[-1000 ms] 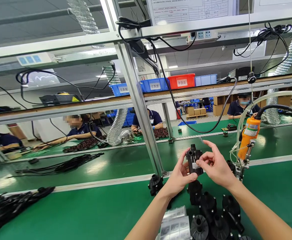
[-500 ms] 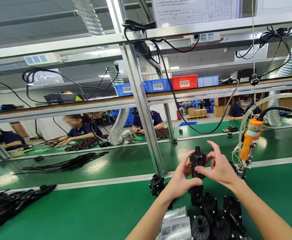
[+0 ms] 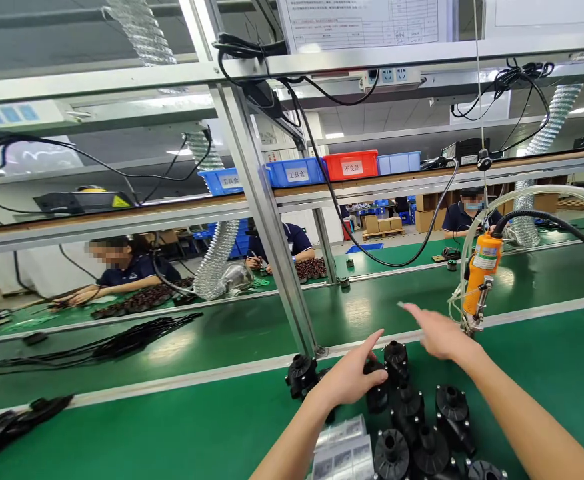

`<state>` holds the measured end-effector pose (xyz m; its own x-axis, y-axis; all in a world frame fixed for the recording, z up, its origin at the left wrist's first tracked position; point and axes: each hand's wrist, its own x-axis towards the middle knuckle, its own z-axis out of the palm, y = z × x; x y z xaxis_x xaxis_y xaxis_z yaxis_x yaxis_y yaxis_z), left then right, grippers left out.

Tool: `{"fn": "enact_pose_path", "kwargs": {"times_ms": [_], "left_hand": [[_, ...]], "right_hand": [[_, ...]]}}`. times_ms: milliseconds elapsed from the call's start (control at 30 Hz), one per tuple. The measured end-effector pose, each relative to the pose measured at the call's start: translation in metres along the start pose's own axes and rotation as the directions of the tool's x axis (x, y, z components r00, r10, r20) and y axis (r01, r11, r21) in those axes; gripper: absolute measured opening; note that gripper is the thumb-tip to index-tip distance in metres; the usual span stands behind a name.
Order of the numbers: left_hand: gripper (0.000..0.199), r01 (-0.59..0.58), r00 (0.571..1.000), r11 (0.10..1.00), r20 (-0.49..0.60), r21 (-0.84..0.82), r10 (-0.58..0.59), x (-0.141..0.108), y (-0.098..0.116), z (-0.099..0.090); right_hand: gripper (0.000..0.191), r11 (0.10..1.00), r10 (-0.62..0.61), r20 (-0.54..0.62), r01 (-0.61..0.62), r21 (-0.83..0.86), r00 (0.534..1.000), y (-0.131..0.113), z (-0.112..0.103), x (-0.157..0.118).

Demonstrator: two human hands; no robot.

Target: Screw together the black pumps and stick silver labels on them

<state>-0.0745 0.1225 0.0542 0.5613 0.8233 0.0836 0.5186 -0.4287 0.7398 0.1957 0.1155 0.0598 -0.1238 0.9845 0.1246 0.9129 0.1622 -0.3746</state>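
My left hand (image 3: 353, 375) is open, thumb and forefinger spread, beside a black pump housing (image 3: 376, 397) it partly covers; I cannot see whether they touch. Another black pump (image 3: 396, 360) stands upright just right of those fingers. Slightly blurred, my right hand (image 3: 441, 333) hovers above and right of that pump with its forefinger stretched out and nothing visible in it. Several more pumps, one of them a round-topped pump (image 3: 391, 453), stand close together nearer to me. A roll of silvery labels (image 3: 343, 460) lies left of them.
An orange electric screwdriver (image 3: 483, 263) hangs at the right with hoses. A metal post (image 3: 277, 227) rises behind my left hand. More pumps (image 3: 301, 377) stand at its foot. Black cables (image 3: 17, 427) lie at the left. People sit across the bench, beyond a shelf with a red bin (image 3: 351, 165).
Both hands held a black pump up between them; now it is released and stands among the others. My hands have moved apart, and the view has shifted right.
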Motion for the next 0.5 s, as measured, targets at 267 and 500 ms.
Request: {"fn": "enact_pose_path", "kwargs": {"times_ms": [267,500], "left_hand": [[0.084,0.028,0.998,1.0,-0.049,-0.002,-0.028,-0.004,0.029,-0.009],[0.088,-0.115,0.965,0.979,-0.253,-0.171,0.07,0.033,-0.011,-0.013]], "right_hand": [[0.08,0.942,0.319,-0.142,-0.33,-0.063,0.937,0.013,-0.019,0.01],[0.069,0.955,0.293,-0.206,-0.274,0.116,0.934,-0.018,-0.072,-0.006]]}}
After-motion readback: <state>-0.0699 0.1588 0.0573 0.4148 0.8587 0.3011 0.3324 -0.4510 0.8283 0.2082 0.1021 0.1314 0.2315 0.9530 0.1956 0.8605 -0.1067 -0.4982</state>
